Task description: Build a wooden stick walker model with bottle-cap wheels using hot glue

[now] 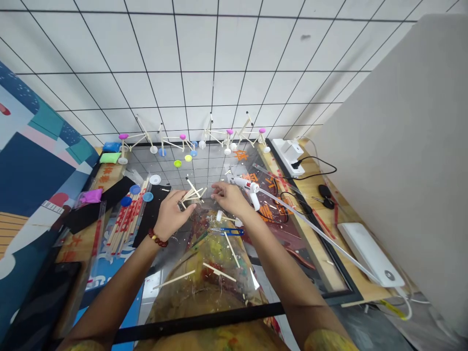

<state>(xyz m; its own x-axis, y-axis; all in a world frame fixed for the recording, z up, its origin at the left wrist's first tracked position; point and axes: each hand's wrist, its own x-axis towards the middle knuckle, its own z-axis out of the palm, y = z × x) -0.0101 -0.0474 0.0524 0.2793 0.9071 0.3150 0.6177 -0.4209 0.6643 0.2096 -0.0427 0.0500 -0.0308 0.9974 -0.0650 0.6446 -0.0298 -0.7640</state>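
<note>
My left hand (172, 214), with a beaded bracelet at the wrist, grips a small frame of pale wooden sticks (193, 196); one stick has a black tip. To its right, my right hand (227, 197) is held apart from the frame. Its fingers are bent together, and whatever is between them is too small to make out. Just beyond that hand lies a white glue gun (248, 186). Below the hands, blue-handled snips (232, 231) and a stick piece with white round caps (227, 218) lie on the glass tabletop (175, 253).
Several stick figures with pink and white discs (228, 141) stand along the tiled wall. Bundled sticks (127, 219) and bottle caps (135, 189) lie left. Loose sticks (219, 272) lie in front. A power strip (288, 156) and white box (369, 253), with cables, sit right.
</note>
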